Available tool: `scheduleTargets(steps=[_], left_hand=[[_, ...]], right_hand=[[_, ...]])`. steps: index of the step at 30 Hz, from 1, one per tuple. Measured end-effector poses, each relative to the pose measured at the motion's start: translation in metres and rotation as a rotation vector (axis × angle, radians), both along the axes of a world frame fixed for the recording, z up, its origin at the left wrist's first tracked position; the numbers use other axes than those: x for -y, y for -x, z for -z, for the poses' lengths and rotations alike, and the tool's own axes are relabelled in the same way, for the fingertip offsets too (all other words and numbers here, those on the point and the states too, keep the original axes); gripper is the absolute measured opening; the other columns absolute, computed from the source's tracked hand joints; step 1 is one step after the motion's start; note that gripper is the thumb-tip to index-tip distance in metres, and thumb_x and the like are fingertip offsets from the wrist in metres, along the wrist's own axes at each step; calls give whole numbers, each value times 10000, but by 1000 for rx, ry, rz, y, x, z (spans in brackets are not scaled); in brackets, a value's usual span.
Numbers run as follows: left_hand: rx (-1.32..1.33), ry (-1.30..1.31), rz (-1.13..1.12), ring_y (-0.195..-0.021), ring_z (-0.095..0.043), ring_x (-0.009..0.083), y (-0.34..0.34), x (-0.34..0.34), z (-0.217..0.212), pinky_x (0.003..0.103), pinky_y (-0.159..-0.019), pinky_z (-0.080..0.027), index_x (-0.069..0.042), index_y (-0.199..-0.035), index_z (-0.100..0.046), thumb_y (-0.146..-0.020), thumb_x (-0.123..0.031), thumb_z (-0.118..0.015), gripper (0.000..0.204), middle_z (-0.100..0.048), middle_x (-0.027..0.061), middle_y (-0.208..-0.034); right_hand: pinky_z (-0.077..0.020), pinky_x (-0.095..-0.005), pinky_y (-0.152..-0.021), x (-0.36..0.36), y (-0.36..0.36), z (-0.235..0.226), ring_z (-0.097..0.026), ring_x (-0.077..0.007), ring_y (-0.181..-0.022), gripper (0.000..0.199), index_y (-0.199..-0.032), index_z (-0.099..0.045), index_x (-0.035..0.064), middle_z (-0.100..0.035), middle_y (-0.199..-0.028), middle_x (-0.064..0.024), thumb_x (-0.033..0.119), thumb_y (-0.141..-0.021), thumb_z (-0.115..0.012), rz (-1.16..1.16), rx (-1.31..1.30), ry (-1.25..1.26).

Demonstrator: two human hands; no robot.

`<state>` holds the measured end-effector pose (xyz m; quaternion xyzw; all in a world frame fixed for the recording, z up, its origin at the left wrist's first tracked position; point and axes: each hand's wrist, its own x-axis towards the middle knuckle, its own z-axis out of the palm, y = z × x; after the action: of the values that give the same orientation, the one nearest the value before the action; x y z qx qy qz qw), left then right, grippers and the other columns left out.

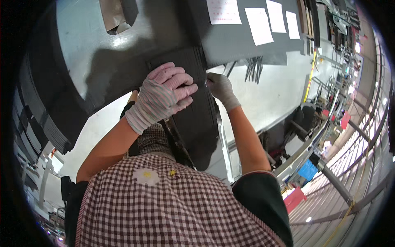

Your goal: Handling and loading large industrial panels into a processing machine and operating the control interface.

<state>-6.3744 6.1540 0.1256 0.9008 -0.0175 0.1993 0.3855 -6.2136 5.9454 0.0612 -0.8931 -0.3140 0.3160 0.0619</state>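
Note:
A stack of dark grey sheets hangs over the near edge of the pale worktable, right in front of my body. My left hand, in a pink-and-grey striped glove, is curled on top of the stack's left part with the fingers folded over the sheets. My right hand, in a grey glove, pinches the stack's right edge. The two hands are close together, a few centimetres apart. The stack's lower end is partly hidden behind my checked apron.
A large dark mat at the back carries several white paper sheets. A bundle of thin black strips lies right of my hands. Layered dark sheets are piled at the left. Racks and a blue bin stand to the right.

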Motion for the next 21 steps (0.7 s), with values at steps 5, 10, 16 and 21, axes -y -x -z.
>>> scheduleTargets(steps=[5,10,16,21], left_hand=[[6,-97,-48,-1006,-563,210,0,-7,0,437,-940,-459,-184,-917,-682,-618,-230,-767,314,-603,-22,-962],[76,-134,-89,-1103,-556,284,-6,-17,-31,445,-1015,-407,-104,-1035,-670,-680,-253,-768,398,-606,93,-1123],[-30,694,-891,-955,-588,235,-52,-171,-25,359,-858,-489,-40,-1276,-453,-709,-176,-802,679,-608,130,-1058],[39,798,-629,-901,-614,210,-116,-160,9,344,-800,-514,-38,-1279,-430,-698,-136,-793,692,-616,107,-1032]], right_hand=[[-509,-276,-685,-31,4,-32,-600,-126,-770,667,-1091,-646,-13,-659,-881,-31,542,-743,-779,533,-873,-613],[-519,-350,-756,10,-7,14,-671,-205,-870,437,-1125,-649,-24,-703,-1044,-129,310,-854,-722,477,-370,-409],[-426,-234,-502,57,9,-109,-548,-99,-550,269,-1103,-627,43,-647,-760,-79,86,-839,-594,880,-742,-676],[-508,-278,-565,129,56,-132,-619,-150,-584,303,-1097,-634,9,-674,-793,-102,72,-800,-634,1129,-603,-585]])
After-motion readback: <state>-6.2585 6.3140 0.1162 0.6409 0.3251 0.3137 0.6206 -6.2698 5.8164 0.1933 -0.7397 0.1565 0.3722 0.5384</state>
